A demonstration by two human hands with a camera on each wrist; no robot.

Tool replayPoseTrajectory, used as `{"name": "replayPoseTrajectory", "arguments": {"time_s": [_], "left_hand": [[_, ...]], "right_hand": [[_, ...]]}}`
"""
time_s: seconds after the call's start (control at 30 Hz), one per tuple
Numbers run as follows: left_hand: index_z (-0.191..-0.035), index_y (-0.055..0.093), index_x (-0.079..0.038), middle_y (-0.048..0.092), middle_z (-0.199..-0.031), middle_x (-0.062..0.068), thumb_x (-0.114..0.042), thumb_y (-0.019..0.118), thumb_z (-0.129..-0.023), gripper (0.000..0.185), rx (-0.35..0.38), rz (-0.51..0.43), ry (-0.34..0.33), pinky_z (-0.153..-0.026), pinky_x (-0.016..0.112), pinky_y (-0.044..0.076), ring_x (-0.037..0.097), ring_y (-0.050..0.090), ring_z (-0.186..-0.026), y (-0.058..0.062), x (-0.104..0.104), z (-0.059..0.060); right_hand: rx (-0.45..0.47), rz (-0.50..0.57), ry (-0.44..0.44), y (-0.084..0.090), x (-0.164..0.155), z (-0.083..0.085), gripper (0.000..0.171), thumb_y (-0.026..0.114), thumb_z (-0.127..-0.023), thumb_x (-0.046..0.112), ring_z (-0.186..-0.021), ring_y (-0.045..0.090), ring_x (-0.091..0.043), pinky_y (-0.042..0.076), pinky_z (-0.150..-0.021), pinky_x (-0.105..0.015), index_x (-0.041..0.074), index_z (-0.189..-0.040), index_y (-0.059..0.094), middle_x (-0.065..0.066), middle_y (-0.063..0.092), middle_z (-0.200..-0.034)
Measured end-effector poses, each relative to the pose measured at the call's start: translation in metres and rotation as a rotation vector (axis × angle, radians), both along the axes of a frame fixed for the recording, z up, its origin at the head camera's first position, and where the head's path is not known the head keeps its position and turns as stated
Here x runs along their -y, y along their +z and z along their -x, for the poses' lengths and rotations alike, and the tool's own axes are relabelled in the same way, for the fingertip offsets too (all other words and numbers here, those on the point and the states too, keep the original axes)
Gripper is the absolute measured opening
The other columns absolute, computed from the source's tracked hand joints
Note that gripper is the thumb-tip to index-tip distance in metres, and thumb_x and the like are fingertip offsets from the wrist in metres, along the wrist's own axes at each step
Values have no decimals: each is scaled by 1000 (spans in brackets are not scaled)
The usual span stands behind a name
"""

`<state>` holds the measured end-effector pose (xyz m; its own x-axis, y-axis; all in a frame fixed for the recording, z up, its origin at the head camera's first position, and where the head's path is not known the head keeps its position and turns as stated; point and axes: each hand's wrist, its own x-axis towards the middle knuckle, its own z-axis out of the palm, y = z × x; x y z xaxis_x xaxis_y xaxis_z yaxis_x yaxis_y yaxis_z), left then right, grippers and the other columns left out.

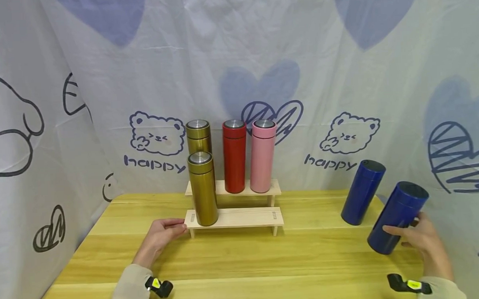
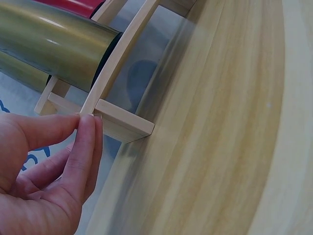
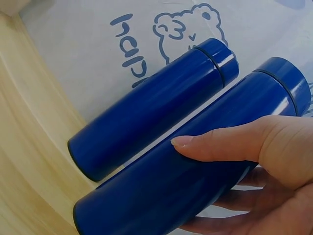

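My left hand [image 1: 159,238] pinches the left front corner of a two-step wooden rack [image 1: 246,216] between thumb and fingertips, as the left wrist view shows close up. On the rack's lower step stands a gold thermos bottle [image 1: 203,190], near that hand. Over on the right, my right hand [image 1: 422,235] grips the nearer blue thermos bottle [image 1: 396,219], thumb across its front and fingers around the far side. A second blue bottle [image 3: 151,110] stands just behind it and to its left. Both blue bottles look slanted in the head view.
Along the rack's upper step stand another gold bottle [image 1: 198,137], a red bottle [image 1: 235,158] and a pink bottle [image 1: 263,157], all with silver lids. A yellowish wooden table [image 1: 243,263] lies beneath. White printed cloth [image 1: 236,48] hangs behind and at both sides.
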<state>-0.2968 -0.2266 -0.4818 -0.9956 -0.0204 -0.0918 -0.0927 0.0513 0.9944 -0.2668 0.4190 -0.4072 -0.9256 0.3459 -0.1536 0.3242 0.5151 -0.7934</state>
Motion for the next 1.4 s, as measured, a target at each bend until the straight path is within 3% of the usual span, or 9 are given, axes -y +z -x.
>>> {"name": "replayPoseTrajectory", "arguments": {"time_s": [0.13, 0.37, 0.73, 1.03, 1.4], "left_hand": [[-124, 52, 15, 67, -107, 17, 0, 64, -87, 41, 6, 5, 12, -88, 32, 56, 16, 70, -89, -1, 1, 0], [-124, 53, 14, 67, -105, 15, -1, 64, -88, 41, 14, 11, 24, -89, 33, 56, 19, 70, -92, 3, 3, -4], [-125, 53, 14, 66, -109, 16, -2, 64, -88, 41, 6, 6, 4, -90, 31, 56, 15, 70, -91, 3, 0, -1], [-125, 52, 14, 66, -105, 12, 0, 64, -87, 42, 33, -33, -2, -89, 30, 56, 13, 69, -89, -2, 0, 3], [-128, 47, 17, 69, -98, 8, -1, 64, -88, 47, 32, -80, -1, -86, 27, 57, 13, 70, -88, -4, 1, 2]], "right_hand": [[-11, 0, 0, 0, 0, -2, 124, 81, -74, 33, -126, 30, -60, 55, -79, -56, -7, -148, -10, -42, 10, -148], [-81, 15, -8, 12, 11, -4, 122, 80, -75, 32, -128, 30, -60, 56, -78, -54, -1, -150, -10, -38, 6, -151], [-209, 22, 147, 23, 35, -9, 113, 77, -80, 31, -125, 35, -61, 57, -78, -53, 0, -151, -4, -40, 17, -149], [-213, 11, 225, 28, 59, -7, 110, 77, -80, 33, -125, 38, -59, 57, -82, -51, 1, -152, 0, -39, 23, -147], [-167, 30, 256, 31, 89, -2, 116, 80, -76, 36, -126, 41, -53, 53, -91, -53, 4, -153, 0, -35, 24, -149]]}}
